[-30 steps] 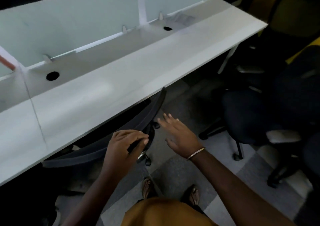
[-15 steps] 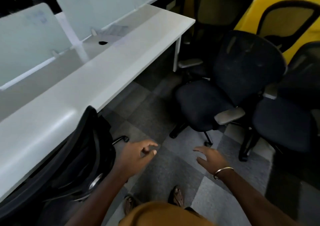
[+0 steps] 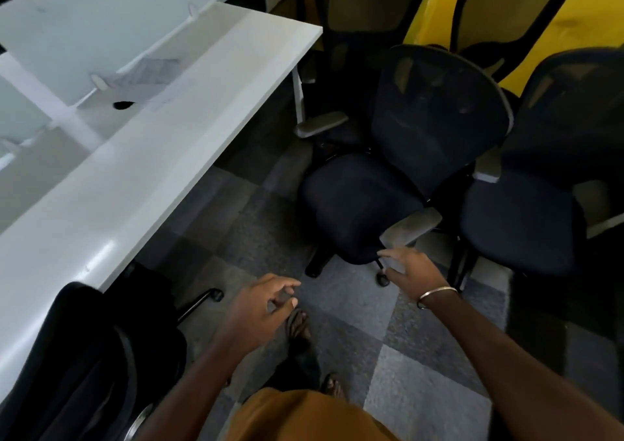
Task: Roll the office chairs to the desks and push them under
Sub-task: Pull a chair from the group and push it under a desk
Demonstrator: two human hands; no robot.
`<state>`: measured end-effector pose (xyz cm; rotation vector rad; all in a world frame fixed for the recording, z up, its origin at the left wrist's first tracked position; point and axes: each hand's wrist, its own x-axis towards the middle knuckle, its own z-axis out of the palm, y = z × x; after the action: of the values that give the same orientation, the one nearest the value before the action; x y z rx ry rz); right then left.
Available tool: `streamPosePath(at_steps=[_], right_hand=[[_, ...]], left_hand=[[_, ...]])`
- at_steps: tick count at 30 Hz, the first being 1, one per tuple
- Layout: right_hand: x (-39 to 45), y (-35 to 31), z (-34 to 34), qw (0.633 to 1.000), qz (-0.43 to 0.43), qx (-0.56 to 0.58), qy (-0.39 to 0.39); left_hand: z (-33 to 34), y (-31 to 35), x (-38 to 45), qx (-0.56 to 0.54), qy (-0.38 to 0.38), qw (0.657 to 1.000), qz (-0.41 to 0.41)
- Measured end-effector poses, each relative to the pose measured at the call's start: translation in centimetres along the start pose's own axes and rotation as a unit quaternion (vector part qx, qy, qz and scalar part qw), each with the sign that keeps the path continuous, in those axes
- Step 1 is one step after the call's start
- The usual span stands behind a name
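Head view: you are leaving the tucked black mesh chair [image 3: 91,356], both hands empty, right hand [image 3: 413,271] now reaching loose-fingered beside the next black chair's grey armrest [image 3: 410,229], left hand [image 3: 260,305] relaxed.

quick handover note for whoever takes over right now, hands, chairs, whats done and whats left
Left hand: loosely curled, holding nothing, above the floor.
Right hand: fingers extended at the grey armrest of the nearest loose chair; contact looks likely, no grip.
Done: one chair sits tucked against the white desk at lower left.
Left: the nearest loose chair stands clear of the desk, seat facing it; more chairs are bunched by the yellow wall. Roll each over and push under.
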<state>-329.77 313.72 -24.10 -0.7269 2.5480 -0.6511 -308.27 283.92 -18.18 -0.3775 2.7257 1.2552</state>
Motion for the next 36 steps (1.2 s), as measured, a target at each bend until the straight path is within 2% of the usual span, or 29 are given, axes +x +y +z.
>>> streamPosePath(at_steps=[5,12,14,17,19,21,23,26,28,32,36], right_hand=[[6.5,0.8,-2.7,1.000,0.022,0.003,0.012],[14.8,4.1,-9.3,0.991,0.127,0.002,0.040],[16.3,5.3,-11.7,0.985,0.139,-0.008,0.105],[18.5,7.8,-16.1,0.961,0.114,-0.044,0.249],[19.9,9.8,-19.4,0.945,0.120,-0.060,0.300],[21.8,12.6,-22.7,0.941,0.161,-0.060,0.290],[23.7,15.3,-25.4,0.943,0.217,-0.039,0.249],[26.6,19.6,-28.7,0.939,0.292,0.026,0.180],[28.5,21.7,-29.6,0.933,0.313,0.082,0.160],[30.4,24.0,-29.4,0.894,0.363,0.169,0.199],[30.8,24.6,-28.7,0.885,0.363,0.187,0.223]], left_hand=[[-1.5,-0.1,7.7,-0.015,-0.036,0.999,-0.004],[-3.2,1.4,17.7,-0.010,-0.091,0.996,0.009],[-3.2,2.1,19.7,-0.011,-0.101,0.995,0.009],[-2.8,3.2,22.3,-0.026,-0.106,0.994,0.002],[-2.1,4.0,23.9,-0.018,-0.115,0.993,0.002],[-1.2,4.9,25.3,-0.009,-0.124,0.992,0.000],[-0.5,6.1,26.2,-0.008,-0.123,0.992,-0.004],[1.4,8.0,28.2,-0.024,-0.106,0.994,-0.022],[2.6,9.1,29.2,-0.032,-0.101,0.994,-0.033],[4.4,10.3,30.2,-0.022,-0.104,0.993,-0.044],[5.4,10.7,30.2,-0.016,-0.101,0.993,-0.061]])
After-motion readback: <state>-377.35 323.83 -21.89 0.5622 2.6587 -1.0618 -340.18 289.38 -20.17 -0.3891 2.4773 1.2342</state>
